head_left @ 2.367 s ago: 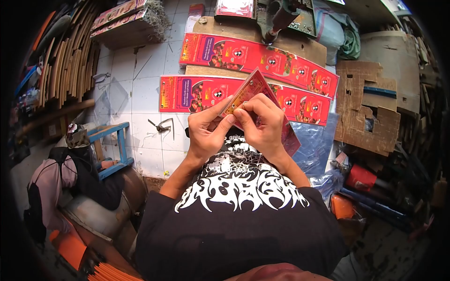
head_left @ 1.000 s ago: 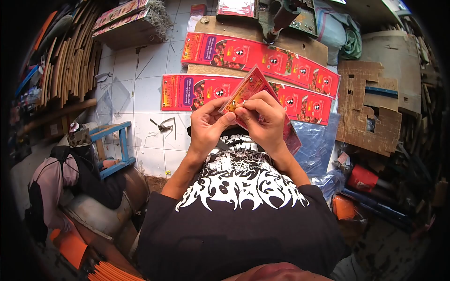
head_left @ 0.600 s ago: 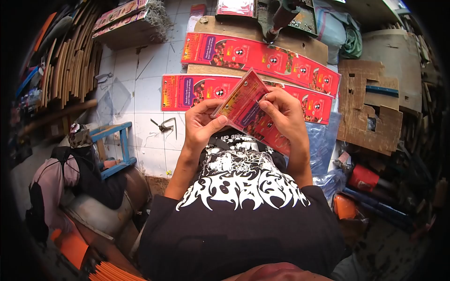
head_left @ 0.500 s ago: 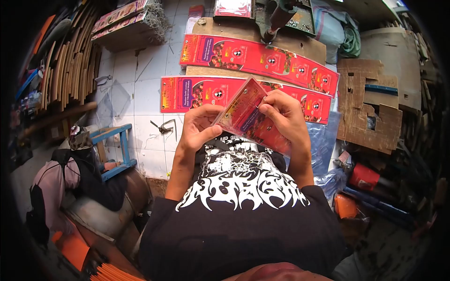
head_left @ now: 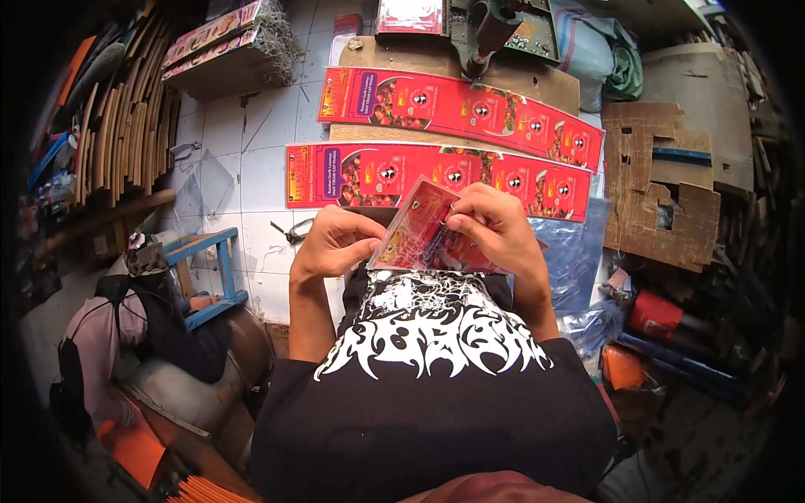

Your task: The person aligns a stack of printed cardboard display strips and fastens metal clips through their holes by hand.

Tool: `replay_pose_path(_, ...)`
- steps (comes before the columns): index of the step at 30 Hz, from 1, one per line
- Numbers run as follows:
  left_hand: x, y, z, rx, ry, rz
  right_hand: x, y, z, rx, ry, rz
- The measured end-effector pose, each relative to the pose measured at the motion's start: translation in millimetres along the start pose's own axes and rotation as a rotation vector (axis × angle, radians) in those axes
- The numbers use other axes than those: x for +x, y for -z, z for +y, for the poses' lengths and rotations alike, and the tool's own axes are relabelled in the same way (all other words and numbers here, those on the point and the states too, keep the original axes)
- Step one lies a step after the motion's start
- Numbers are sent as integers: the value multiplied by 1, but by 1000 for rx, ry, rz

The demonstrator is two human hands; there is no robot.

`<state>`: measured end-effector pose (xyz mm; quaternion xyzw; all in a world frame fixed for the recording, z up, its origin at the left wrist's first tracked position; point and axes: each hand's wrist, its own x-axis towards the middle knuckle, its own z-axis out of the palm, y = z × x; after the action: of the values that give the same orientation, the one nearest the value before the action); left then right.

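Note:
In front of my chest I hold a red printed strip under clear glossy plastic (head_left: 417,220), its near end raised and tilted. My left hand (head_left: 340,241) is closed at its left edge, thumb and fingers pinched together there. My right hand (head_left: 499,225) pinches at the upper right edge with thumb and forefinger; what exactly lies between the fingertips is too small to tell. Just beyond lie two long red printed strips, the nearer strip (head_left: 348,178) and the farther strip (head_left: 457,107), both with food pictures.
A machine with a dark metal post (head_left: 495,38) stands at the back. Cut brown boards (head_left: 646,180) and clear plastic sheets (head_left: 579,251) lie at right. At left are a blue frame (head_left: 222,272), upright wooden slats (head_left: 117,117) and stacked boxed panels (head_left: 222,54).
The held strip has tilted steeper and its upper edge has dropped towards me. My left hand has shifted a little left and down; my right hand has moved slightly down and left.

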<state>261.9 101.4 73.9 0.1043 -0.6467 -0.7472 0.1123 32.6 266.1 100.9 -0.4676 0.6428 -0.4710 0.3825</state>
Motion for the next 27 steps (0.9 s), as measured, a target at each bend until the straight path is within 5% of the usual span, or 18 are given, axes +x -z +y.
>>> replay_pose_path(27, 1, -9, 6, 283, -177, 26, -2, -1, -1, -25, -18, -24)
